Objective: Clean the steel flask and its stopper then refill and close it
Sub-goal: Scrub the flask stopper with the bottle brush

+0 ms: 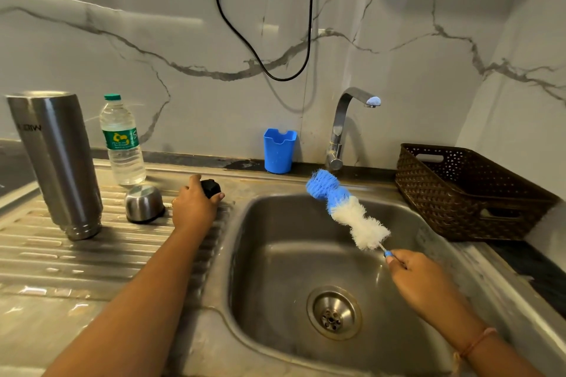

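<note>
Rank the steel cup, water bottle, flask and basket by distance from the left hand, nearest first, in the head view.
From the left hand, which grips the stopper:
1. Steel cup, just left of it on the drainboard.
2. Water bottle, behind the cup.
3. Flask, upside down, far left.
4. Basket, across the sink, far right.

A blue plastic holder point(279, 151) stands against the wall, beyond the gap between the left hand point(196, 208) and the right hand point(419, 278). A dark brown woven basket point(444, 202) sits on the counter beyond the right hand and off to its right, well apart from it. A black cable point(280, 79) hangs in a loop down the grey-veined marble wall point(122, 40), high above both hands.
</note>
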Demonstrator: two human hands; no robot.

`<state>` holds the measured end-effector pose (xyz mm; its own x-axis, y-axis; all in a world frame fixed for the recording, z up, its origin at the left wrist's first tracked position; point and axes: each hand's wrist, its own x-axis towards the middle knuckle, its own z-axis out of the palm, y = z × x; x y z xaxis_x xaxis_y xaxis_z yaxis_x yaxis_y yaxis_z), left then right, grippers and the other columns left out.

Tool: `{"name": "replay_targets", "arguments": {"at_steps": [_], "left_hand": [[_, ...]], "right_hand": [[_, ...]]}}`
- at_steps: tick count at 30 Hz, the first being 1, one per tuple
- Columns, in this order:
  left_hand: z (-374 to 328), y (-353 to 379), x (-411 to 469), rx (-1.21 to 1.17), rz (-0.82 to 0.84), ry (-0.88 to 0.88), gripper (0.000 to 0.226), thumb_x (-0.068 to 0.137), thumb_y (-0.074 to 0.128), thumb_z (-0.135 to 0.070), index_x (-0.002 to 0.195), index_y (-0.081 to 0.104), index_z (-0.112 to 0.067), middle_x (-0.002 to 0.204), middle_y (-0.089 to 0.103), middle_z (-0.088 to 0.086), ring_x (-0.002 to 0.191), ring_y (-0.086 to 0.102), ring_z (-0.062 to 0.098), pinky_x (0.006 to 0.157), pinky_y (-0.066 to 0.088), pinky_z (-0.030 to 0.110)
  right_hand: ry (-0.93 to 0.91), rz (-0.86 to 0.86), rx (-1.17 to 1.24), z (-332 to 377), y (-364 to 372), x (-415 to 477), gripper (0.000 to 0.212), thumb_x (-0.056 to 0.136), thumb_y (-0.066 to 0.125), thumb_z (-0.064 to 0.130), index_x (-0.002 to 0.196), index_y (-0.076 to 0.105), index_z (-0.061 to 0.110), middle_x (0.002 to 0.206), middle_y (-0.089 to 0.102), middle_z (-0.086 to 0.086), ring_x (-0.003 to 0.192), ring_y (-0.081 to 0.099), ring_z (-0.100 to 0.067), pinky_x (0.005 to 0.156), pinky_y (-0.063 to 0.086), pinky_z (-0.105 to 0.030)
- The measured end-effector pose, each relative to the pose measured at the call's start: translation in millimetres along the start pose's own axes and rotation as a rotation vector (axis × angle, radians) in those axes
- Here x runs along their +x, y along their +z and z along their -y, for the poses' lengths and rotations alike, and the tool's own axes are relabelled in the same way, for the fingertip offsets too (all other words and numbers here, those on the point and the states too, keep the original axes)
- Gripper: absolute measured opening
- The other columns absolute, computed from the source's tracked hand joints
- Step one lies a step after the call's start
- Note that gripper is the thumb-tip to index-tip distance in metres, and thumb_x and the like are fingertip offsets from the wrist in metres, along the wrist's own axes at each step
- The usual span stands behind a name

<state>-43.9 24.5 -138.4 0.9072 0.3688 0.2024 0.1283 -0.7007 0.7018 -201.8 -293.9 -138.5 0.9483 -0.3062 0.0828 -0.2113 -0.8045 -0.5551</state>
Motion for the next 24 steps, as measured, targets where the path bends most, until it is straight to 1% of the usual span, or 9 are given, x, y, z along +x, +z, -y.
{"name": "replay_targets", "arguments": {"at_steps": [3, 5, 7, 13, 16, 18, 20, 22, 24], "left_hand": [[-0.9, -2.1, -0.8, 0.007, 0.016, -0.004, 0.071, 0.081, 0.072, -0.039, 0.138, 0.037, -0.014, 0.131, 0.051, 0.020, 0.118, 0.050, 0.040, 0.094, 0.042, 0.050], [-2.7, -4.2, -2.9, 0.004, 0.009, -0.012, 0.074, 0.078, 0.075, -0.039, 0.137, 0.037, -0.014, 0.130, 0.050, 0.020, 0.118, 0.049, 0.041, 0.094, 0.042, 0.050], [-4.4, -6.5, -6.7, 0.002, -0.017, -0.020, 0.078, 0.077, 0.076, -0.039, 0.138, 0.035, -0.014, 0.132, 0.047, 0.020, 0.120, 0.047, 0.041, 0.095, 0.042, 0.051], [0.7, -19.8, -22.6, 0.044, -0.122, 0.015, 0.078, 0.082, 0.072, -0.033, 0.144, 0.030, -0.010, 0.139, 0.041, 0.023, 0.128, 0.036, 0.043, 0.101, 0.036, 0.051], [11.4, -29.9, -25.1, 0.118, -0.168, 0.093, 0.066, 0.087, 0.067, -0.022, 0.142, 0.034, -0.008, 0.136, 0.043, 0.026, 0.125, 0.039, 0.043, 0.101, 0.035, 0.049], [21.4, -37.5, -23.3, 0.156, -0.208, 0.126, 0.057, 0.087, 0.064, -0.015, 0.138, 0.040, -0.007, 0.132, 0.046, 0.026, 0.121, 0.041, 0.044, 0.099, 0.036, 0.050], [33.3, -41.9, -19.7, 0.149, -0.232, 0.133, 0.051, 0.087, 0.062, -0.010, 0.134, 0.045, -0.007, 0.129, 0.047, 0.027, 0.120, 0.041, 0.045, 0.099, 0.035, 0.052], [42.8, -42.8, -15.2, 0.123, -0.241, 0.142, 0.048, 0.085, 0.063, -0.007, 0.131, 0.049, -0.005, 0.127, 0.048, 0.028, 0.120, 0.040, 0.046, 0.101, 0.032, 0.052], [47.4, -41.9, -10.2, 0.093, -0.239, 0.137, 0.048, 0.083, 0.063, -0.005, 0.129, 0.050, -0.004, 0.127, 0.047, 0.028, 0.121, 0.038, 0.044, 0.103, 0.031, 0.051]], "right_hand": [[-0.008, -0.012, 0.003, -0.3, -0.5, 0.8, 0.033, 0.096, 0.043, 0.023, 0.069, 0.050, 0.006, 0.056, 0.050, -0.006, 0.062, 0.053, -0.028, 0.060, 0.039, -0.035], [-0.008, -0.014, 0.016, -0.8, 0.1, 0.8, 0.032, 0.097, 0.043, 0.023, 0.070, 0.052, 0.007, 0.056, 0.051, -0.004, 0.062, 0.054, -0.026, 0.059, 0.039, -0.034], [-0.010, -0.016, 0.022, -1.0, 1.3, 0.3, 0.030, 0.097, 0.043, 0.023, 0.073, 0.055, 0.009, 0.059, 0.055, -0.003, 0.064, 0.056, -0.024, 0.063, 0.044, -0.035], [-0.027, -0.017, -0.011, 5.4, 2.5, 1.6, 0.026, 0.099, 0.040, 0.025, 0.093, 0.061, 0.011, 0.080, 0.065, -0.005, 0.078, 0.060, -0.022, 0.077, 0.050, -0.037], [-0.084, -0.067, -0.038, 21.9, -5.4, 8.1, 0.025, 0.100, 0.038, 0.027, 0.090, 0.058, 0.016, 0.076, 0.061, -0.002, 0.074, 0.058, -0.021, 0.073, 0.049, -0.037], [-0.135, -0.127, -0.108, 41.7, -15.5, 17.2, 0.027, 0.100, 0.036, 0.028, 0.081, 0.053, 0.016, 0.071, 0.054, -0.001, 0.070, 0.055, -0.023, 0.064, 0.042, -0.033], [-0.192, -0.187, -0.185, 63.9, -25.8, 31.8, 0.027, 0.100, 0.036, 0.028, 0.082, 0.051, 0.016, 0.073, 0.050, -0.003, 0.070, 0.049, -0.027, 0.064, 0.034, -0.032], [-0.251, -0.216, -0.267, 84.8, -36.0, 52.3, 0.027, 0.100, 0.035, 0.028, 0.084, 0.053, 0.014, 0.077, 0.052, -0.007, 0.069, 0.044, -0.027, 0.063, 0.033, -0.032], [-0.294, -0.202, -0.348, 104.3, -44.5, 75.7, 0.028, 0.100, 0.036, 0.027, 0.086, 0.054, 0.012, 0.082, 0.057, -0.011, 0.071, 0.047, -0.028, 0.064, 0.036, -0.032]]}}
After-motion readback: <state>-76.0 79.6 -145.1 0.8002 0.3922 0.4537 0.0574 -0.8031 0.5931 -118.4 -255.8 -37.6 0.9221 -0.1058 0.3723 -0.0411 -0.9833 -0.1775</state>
